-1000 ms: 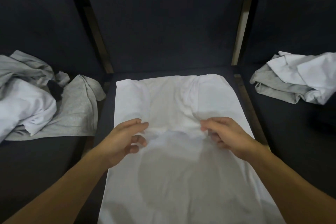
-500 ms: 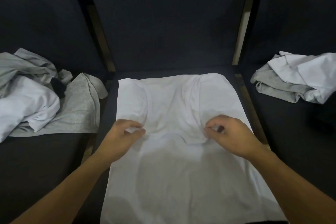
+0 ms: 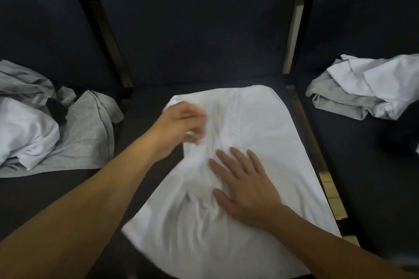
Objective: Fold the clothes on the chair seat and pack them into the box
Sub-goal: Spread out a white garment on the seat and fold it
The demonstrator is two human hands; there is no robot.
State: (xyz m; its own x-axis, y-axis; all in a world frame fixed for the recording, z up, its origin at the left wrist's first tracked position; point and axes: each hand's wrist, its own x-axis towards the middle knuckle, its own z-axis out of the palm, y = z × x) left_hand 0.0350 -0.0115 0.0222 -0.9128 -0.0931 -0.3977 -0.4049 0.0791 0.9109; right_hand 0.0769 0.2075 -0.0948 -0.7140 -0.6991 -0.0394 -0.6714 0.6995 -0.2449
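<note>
The white shirt point(image 3: 247, 133) lies mid-frame on the chair seat point(image 3: 145, 99). The right hand point(image 3: 243, 184) presses flat, fingers spread; the blurred left hand point(image 3: 181, 124) seems to pinch its left edge. A hard pull could skew the fold.

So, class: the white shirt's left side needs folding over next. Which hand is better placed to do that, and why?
Left. The left hand already grips the white shirt at its left edge, though it is blurred, while the right hand lies flat across the middle, likely pinning the cloth.
</note>
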